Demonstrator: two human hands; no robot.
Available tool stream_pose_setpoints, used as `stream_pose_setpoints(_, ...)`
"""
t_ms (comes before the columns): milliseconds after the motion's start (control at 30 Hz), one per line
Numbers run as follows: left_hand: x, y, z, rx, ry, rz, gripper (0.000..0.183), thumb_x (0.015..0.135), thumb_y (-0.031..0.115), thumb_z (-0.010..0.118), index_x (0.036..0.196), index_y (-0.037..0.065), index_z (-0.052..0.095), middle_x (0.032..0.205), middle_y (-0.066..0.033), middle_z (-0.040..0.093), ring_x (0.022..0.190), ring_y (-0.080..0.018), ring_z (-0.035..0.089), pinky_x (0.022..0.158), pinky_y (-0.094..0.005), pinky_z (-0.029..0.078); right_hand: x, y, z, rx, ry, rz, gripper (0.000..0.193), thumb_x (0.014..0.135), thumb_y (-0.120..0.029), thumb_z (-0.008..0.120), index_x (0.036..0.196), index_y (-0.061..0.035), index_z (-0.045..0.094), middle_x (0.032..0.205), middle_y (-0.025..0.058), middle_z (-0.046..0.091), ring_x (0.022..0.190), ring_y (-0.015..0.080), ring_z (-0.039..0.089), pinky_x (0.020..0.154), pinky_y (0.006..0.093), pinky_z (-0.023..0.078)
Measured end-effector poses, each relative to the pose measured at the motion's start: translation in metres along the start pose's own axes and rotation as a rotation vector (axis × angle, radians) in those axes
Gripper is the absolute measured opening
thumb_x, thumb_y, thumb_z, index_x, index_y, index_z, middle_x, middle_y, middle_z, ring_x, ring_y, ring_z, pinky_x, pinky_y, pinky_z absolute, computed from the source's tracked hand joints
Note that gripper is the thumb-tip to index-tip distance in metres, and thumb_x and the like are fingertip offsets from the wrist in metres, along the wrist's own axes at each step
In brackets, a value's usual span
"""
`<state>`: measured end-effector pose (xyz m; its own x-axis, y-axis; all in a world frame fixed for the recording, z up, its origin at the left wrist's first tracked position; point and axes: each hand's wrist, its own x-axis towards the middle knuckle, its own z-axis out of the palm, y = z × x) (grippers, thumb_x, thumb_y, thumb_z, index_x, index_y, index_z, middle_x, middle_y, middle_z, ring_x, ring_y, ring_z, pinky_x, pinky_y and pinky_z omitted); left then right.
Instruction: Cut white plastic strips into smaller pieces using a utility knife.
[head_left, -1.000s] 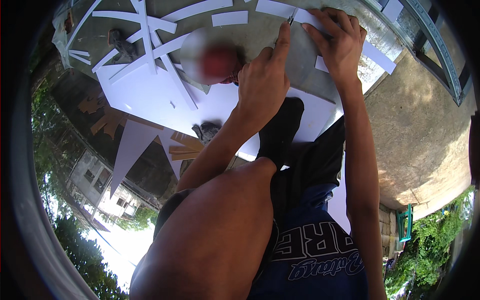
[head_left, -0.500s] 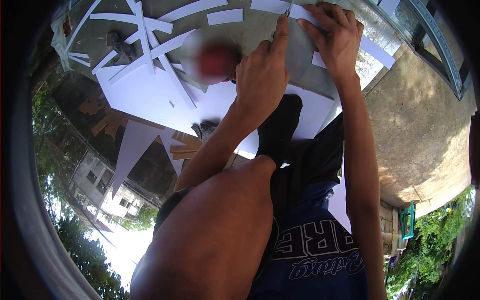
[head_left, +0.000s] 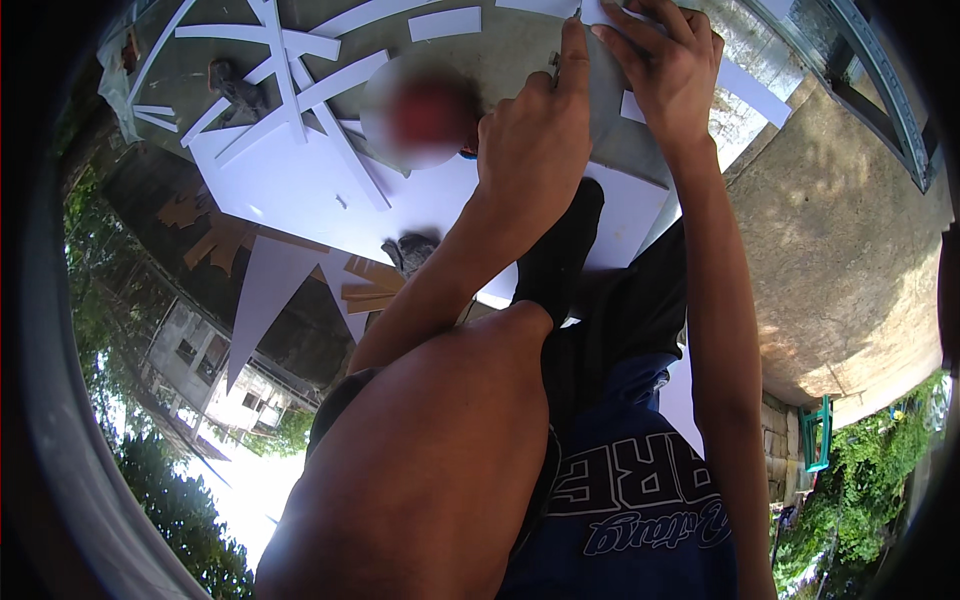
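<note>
Fingers (head_left: 574,75) of left hand (head_left: 535,145) grip cutter (head_left: 578,13) (index outstretched); right hand (head_left: 675,75) spread on strip (head_left: 590,12).

A green stool or chair (head_left: 817,435) stands at the lower right, beside leafy green plants (head_left: 865,510). A grey metal frame (head_left: 897,95) curves through the upper right. At the upper left hangs crumpled translucent plastic (head_left: 118,85). Left of centre lie torn brown cardboard pieces (head_left: 215,245); below them, farther left, shows a pale building (head_left: 205,365) with dark window openings.
</note>
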<state>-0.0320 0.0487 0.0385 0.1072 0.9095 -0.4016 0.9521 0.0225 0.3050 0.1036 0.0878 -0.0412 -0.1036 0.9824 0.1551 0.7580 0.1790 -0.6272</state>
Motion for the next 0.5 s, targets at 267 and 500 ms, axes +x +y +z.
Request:
stream_pose_setpoints(267, 0.003, 0.0, -0.011, 0.02, -0.196, -0.106, 0.086, 0.077, 0.028, 0.078, 0.15, 0.011, 0.035, 0.097, -0.0195, 0.069, 0.087, -0.0436, 0.066, 0.081, -0.0538, 0.05, 0.001, 0.003, 0.001, 0.0, 0.006, -0.048, 0.026, 0.079, -0.02, 0.074, 0.102, -0.0074, 0.075, 0.109, 0.0067, 0.064, 0.1, 0.0286, 0.054, 0.088, 0.043, 0.039)
stream_pose_setpoints(500, -0.009, -0.009, 0.004, 0.034, 0.027, 0.095, 0.073, 0.081, 0.004, 0.062, 0.147, -0.001, 0.032, 0.082, -0.0235, 0.065, 0.068, -0.042, 0.069, 0.059, -0.0509, 0.056, 0.002, 0.003, 0.001, -0.002, 0.016, -0.038, 0.025, 0.078, -0.019, 0.074, 0.101, -0.0076, 0.075, 0.109, 0.0064, 0.064, 0.099, 0.0282, 0.054, 0.088, 0.0425, 0.039)
